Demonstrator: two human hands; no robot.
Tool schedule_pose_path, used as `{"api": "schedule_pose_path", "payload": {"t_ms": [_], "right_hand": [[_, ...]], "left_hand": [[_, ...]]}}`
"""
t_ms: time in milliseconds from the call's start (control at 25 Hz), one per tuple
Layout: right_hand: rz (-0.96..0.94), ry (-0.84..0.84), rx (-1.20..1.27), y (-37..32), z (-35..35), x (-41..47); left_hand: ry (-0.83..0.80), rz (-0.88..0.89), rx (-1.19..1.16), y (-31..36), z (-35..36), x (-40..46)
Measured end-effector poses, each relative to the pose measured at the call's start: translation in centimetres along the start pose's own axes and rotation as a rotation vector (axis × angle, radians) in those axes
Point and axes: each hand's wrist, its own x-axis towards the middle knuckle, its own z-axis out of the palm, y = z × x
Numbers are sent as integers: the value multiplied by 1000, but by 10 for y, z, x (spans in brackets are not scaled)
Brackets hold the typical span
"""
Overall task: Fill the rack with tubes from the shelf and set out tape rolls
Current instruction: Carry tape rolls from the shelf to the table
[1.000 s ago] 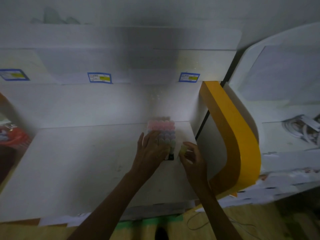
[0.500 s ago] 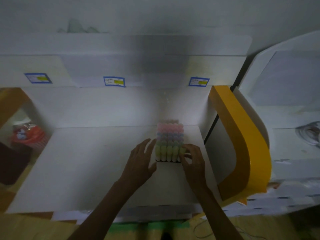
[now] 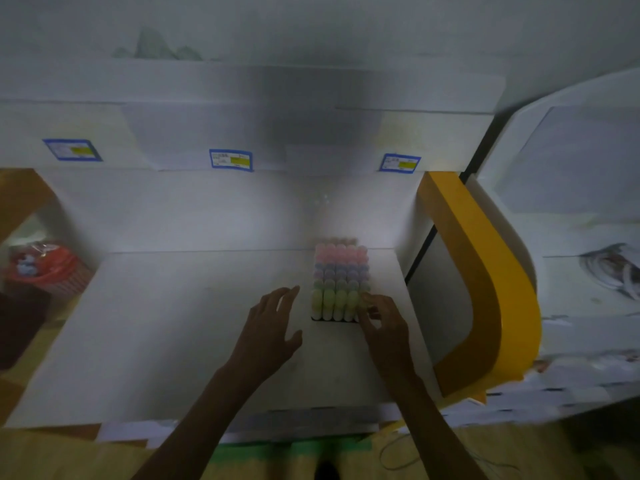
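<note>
**Last corner tube going in, left hand lifted clear**

We start at the black rack packed with pastel-capped tubes, which stands on the white shelf board toward its right side, near the yellow curved side panel. A second ago our left hand lay over the rack's near left part and our right hand held a pale yellow-green tube just off its near right corner. Now the left hand has come off and hovers just to the left of the rack, fingers spread and holding nothing, while the right hand has closed in on that corner. Its fingers are curled at the near right cap; whether they still pinch the tube or only press it we cannot tell, as the picture is soft there.

We judge that the rack is at or very near full, so the tube part of the task looks almost done and the tape rolls remain; no rolls show here.

The rack's long axis runs away from us toward the shelf's back wall, short side facing us. The tubes stand upright, caps up, in colour bands: yellow-green nearest, then green, blue-violet and pink farthest.

Beyond, blue-edged labels sit on the shelf edge above, and a red bag lies far left.
</note>
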Motion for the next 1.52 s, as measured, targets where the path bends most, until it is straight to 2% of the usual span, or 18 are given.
{"api": "schedule_pose_path", "payload": {"t_ms": [200, 520, 800, 1120, 1280, 1520], "right_hand": [[85, -83, -1, -4, -7, 3], [131, -108, -52, -10, -12, 0], [57, -109, -227, -34, -59, -48], [57, -80, -237, -38, -144, -117], [130, -23, -282, -13, -198, -146], [250, -5, -337, 41, -305, -193]], "left_hand": [[-21, 2, -18, -1, 0, -4], [-8, 67, -40, 4, -10, -21], [-64, 163, -134, 28, -12, -26], [-174, 393, -282, 115, 15, -26], [-290, 415, -332, 181, 17, -33], [-328, 497, -276, 297, 57, -58]]}}
